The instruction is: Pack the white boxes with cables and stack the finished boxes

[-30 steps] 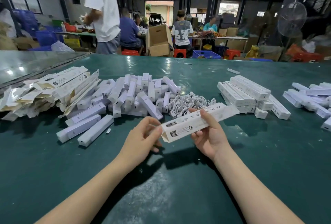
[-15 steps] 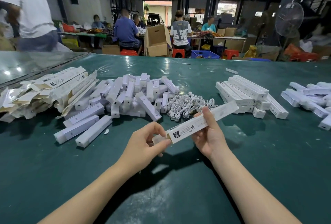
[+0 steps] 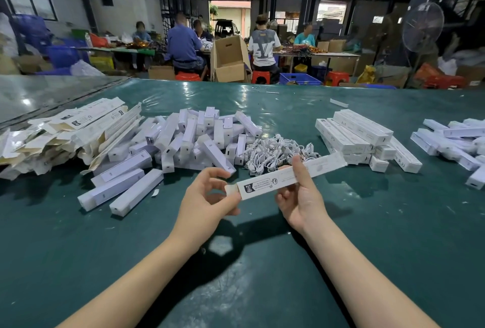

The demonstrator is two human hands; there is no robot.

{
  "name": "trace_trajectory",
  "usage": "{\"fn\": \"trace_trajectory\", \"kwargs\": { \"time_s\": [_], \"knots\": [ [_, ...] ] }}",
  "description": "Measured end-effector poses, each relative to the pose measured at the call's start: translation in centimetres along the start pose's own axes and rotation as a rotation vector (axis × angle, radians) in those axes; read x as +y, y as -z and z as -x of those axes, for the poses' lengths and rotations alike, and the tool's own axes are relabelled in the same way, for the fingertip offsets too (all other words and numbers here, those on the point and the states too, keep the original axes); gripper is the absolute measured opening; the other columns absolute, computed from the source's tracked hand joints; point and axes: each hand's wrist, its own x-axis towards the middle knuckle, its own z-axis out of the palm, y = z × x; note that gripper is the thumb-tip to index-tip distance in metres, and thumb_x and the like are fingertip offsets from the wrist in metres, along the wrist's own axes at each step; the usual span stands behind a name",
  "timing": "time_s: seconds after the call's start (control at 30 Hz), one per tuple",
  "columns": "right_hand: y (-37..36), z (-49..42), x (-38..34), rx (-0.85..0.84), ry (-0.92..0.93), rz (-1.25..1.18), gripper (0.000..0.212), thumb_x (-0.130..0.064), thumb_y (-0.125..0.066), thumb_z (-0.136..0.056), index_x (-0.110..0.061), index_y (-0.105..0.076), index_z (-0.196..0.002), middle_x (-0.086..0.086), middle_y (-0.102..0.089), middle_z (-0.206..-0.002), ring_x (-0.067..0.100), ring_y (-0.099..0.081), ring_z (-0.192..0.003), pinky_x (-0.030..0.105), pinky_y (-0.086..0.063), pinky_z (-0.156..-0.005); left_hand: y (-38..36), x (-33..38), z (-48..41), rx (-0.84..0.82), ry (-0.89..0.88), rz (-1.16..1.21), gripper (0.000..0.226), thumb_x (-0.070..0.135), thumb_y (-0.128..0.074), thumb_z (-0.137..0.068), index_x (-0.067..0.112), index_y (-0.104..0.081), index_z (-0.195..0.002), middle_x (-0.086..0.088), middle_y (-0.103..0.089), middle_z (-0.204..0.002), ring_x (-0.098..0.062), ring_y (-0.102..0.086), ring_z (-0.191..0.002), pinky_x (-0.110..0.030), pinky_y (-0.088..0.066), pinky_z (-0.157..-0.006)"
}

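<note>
The left hand (image 3: 207, 201) pinches the end flap of the white box (image 3: 283, 179). The right hand (image 3: 301, 196) curls its fingers (image 3: 299, 167) round the middle, above the counter (image 3: 262, 288). The box looks like light, crushable card, so hold its long edges. The cables (image 3: 278, 151) lie at twelve o'clock.

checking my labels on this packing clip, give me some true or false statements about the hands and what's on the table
1. The left hand and the right hand both hold one long white box. True.
2. A heap of cables lies beyond the held box. True.
3. The tidy stack of boxes sits left of the cables. False: it sits to their right.
4. The right hand is empty. False: its fingers grip the white box near its middle.
</note>
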Motion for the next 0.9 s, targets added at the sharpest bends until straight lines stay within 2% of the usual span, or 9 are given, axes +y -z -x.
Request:
{"fn": "trace_trajectory", "kwargs": {
  "time_s": [0.1,0.23,0.4,0.47,0.6,0.67,0.77,0.9],
  "knots": [
    [0.04,-0.16,0.03,-0.005,0.000,-0.012,0.023,-0.040,-0.063,-0.078,-0.018,-0.056,-0.077,-0.007,-0.057,-0.045,0.002,-0.038,-0.028,0.013,-0.036,-0.032,0.03,0.06,-0.23,-0.010,0.042,0.155,0.021,-0.005,-0.062,-0.080,0.010,-0.053,-0.092,-0.004,-0.058,-0.073,-0.013,-0.060,-0.055,-0.025,-0.055,-0.057],
    [0.19,-0.21,0.07,-0.027,0.004,-0.014,0.027,-0.041,-0.061,-0.079,-0.015,-0.055,-0.073,-0.006,-0.056,-0.044,0.003,-0.040,-0.028,0.013,-0.038,-0.032,-0.05,-0.30,-0.45,0.008,0.106,0.129,0.013,0.000,-0.062,-0.082,0.009,-0.056,-0.074,-0.001,-0.060,-0.071,-0.008,-0.059,-0.058,-0.022,-0.052,-0.052],
    [0.27,-0.14,0.02,-0.044,-0.024,-0.013,0.042,-0.047,-0.065,-0.058,-0.012,-0.058,-0.080,-0.004,-0.059,-0.046,0.003,-0.045,-0.029,0.014,-0.041,-0.032,0.18,-0.55,-0.72,0.015,0.116,0.138,0.015,0.003,-0.064,-0.080,0.009,-0.057,-0.068,0.001,-0.066,-0.066,-0.009,-0.064,-0.062,-0.022,-0.053,-0.053],
    [0.34,-0.12,0.03,-0.052,-0.033,-0.023,0.043,-0.048,-0.064,-0.057,-0.011,-0.059,-0.080,-0.004,-0.059,-0.046,0.003,-0.045,-0.028,0.014,-0.041,-0.032,0.30,-0.63,-0.77,-0.006,0.134,0.180,0.013,0.004,-0.065,-0.078,0.009,-0.059,-0.068,-0.001,-0.067,-0.065,-0.010,-0.065,-0.063,-0.021,-0.053,-0.053],
    [0.35,-0.09,-0.01,-0.061,-0.040,-0.040,0.037,-0.048,-0.062,-0.068,-0.011,-0.060,-0.075,-0.005,-0.058,-0.045,0.002,-0.044,-0.028,0.014,-0.041,-0.032,0.52,-0.63,-0.93,-0.027,0.148,0.249,0.007,0.011,-0.068,-0.068,0.009,-0.062,-0.067,-0.005,-0.070,-0.070,-0.012,-0.066,-0.065,-0.021,-0.053,-0.054],
    [0.36,-0.07,-0.01,-0.068,-0.039,-0.053,0.038,-0.049,-0.062,-0.068,-0.011,-0.061,-0.074,-0.004,-0.058,-0.045,0.003,-0.045,-0.028,0.014,-0.042,-0.033,0.53,-0.70,-0.95,-0.026,0.149,0.269,0.008,0.014,-0.069,-0.064,0.009,-0.063,-0.067,-0.006,-0.070,-0.071,-0.013,-0.067,-0.065,-0.021,-0.053,-0.054],
    [0.31,0.01,0.06,-0.082,-0.043,-0.066,0.040,-0.048,-0.062,-0.064,-0.011,-0.062,-0.075,-0.003,-0.058,-0.046,0.003,-0.045,-0.029,0.015,-0.043,-0.034,0.57,-0.72,-0.96,-0.017,0.155,0.264,0.007,0.007,-0.067,-0.072,0.009,-0.063,-0.068,-0.005,-0.071,-0.071,-0.012,-0.066,-0.065,-0.021,-0.053,-0.054],
    [0.07,0.06,0.26,-0.093,-0.045,-0.088,0.033,-0.044,-0.058,-0.080,-0.011,-0.060,-0.077,-0.002,-0.061,-0.050,0.003,-0.045,-0.030,0.016,-0.045,-0.036,0.18,-0.56,-0.68,0.082,0.101,0.174,0.012,0.001,-0.063,-0.081,0.010,-0.064,-0.072,-0.002,-0.071,-0.071,-0.012,-0.066,-0.069,-0.020,-0.054,-0.055]
  ]
}}
